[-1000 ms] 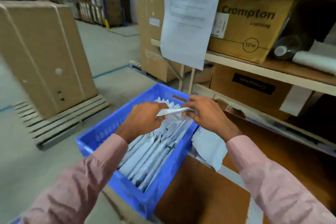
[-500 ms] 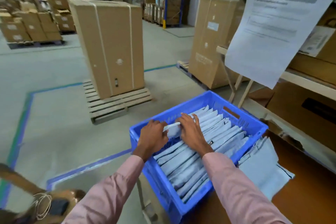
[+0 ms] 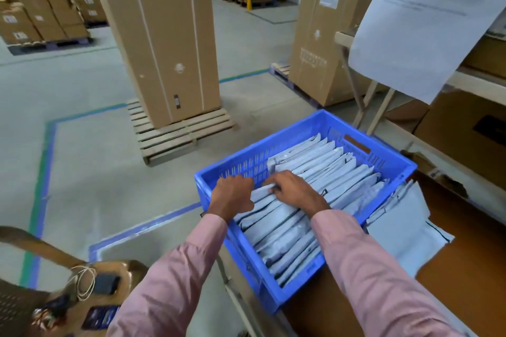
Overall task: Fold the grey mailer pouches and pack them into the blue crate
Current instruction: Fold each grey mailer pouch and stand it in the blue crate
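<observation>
A folded grey mailer pouch [image 3: 262,191] lies at the near-left end of the blue crate [image 3: 301,298], held between both hands just inside the crate's left wall. The left hand [image 3: 232,195] has its fingers curled down over the pouch's left end, and the right hand [image 3: 295,192] grips the pouch from the other side, fingers bent over its top edge. Behind and beside it, the packed pouches [image 3: 323,172] stand on edge in close rows that fill most of the crate. The crate sits at the left edge of a brown cardboard-covered surface [image 3: 465,276], with one corner overhanging toward the floor. Just right of the crate, touching its wall, a loose stack of flat pouches [image 3: 402,230] rests on that surface. Pink sleeves [image 3: 364,268] cover both forearms. Above and to the right, a printed paper sheet [image 3: 416,19] hangs from a shelf. Out on the concrete floor, a tall cardboard box [image 3: 164,44] stands on a wooden pallet [image 3: 178,131], and a second tall box [image 3: 325,33] stands nearer the shelving. At the lower left, a brown plastic chair [image 3: 54,295] holds a dark device and a coiled cord.
</observation>
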The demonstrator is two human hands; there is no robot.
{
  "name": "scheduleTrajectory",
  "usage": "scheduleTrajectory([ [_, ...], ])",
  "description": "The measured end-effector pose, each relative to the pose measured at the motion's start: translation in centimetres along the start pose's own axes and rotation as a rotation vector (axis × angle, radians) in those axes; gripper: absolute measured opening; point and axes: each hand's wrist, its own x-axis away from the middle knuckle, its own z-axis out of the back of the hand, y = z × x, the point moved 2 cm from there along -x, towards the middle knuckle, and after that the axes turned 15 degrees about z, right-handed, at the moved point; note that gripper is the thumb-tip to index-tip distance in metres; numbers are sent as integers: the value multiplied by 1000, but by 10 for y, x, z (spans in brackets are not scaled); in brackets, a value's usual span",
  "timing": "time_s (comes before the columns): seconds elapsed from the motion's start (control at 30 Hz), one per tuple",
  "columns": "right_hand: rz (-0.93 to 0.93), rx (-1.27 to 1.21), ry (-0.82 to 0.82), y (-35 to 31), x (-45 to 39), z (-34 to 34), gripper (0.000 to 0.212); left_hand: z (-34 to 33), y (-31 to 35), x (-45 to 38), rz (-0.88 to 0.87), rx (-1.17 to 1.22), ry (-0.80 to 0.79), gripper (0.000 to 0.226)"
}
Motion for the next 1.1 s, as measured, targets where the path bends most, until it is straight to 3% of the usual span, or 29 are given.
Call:
scheduleTrajectory([
  [0.13, 14, 39, 46, -3, 1, 3, 46, -6, -2, -4, -36, -3, -67, 26],
  [0.3, -54, 50, -68, 1, 4, -4, 38, -6, -1, 0, -10, 9, -172, 31],
  [0.43, -69, 67, -64, -3, 4, -2, 41, -5, -1, -3, -3, 93, -253, 39],
  [0.73, -42, 194, -218, -17, 10, -8, 54, 7, 9, -3, -1, -122, -677, 58],
  [0.83, -41, 210, -254, -18, 11, -8, 54, 10, 14, -2, -17, -161, -716, 66],
  [1.0, -56, 220, -281, -20, 14, -5, 52, 5, 14, -5, 6, -100, -727, 55],
  [1.1, -59, 217, -287, -17, 13, -7, 54, 2, 15, -10, 7, -59, -769, 78],
])
